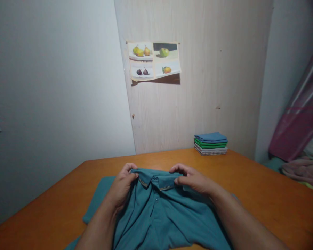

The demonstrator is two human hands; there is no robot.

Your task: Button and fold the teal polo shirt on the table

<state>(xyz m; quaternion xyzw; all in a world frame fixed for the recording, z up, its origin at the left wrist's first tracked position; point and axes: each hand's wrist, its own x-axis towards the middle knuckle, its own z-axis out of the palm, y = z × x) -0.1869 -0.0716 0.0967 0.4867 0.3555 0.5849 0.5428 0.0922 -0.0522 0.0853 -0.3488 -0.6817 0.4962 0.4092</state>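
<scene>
A teal polo shirt [161,218] lies front side up at the near side of the table, its collar lifted toward the far side. My left hand [125,185] pinches the left end of the collar between thumb and fingers. At the collar's right end, my right hand [191,177] grips the fabric the same way. The collar is folded down, with patterned trim along its edges and a button at the neck. One sleeve spreads out beyond my left wrist; my right forearm covers most of the other side.
Folded clothes in blue, green and grey form a stack [210,144] at the back of the orange wooden table [266,198]. Fruit pictures [154,60] hang on the wall behind. To the right are a shiny pink sheet [297,104] and a crumpled brownish cloth [304,172].
</scene>
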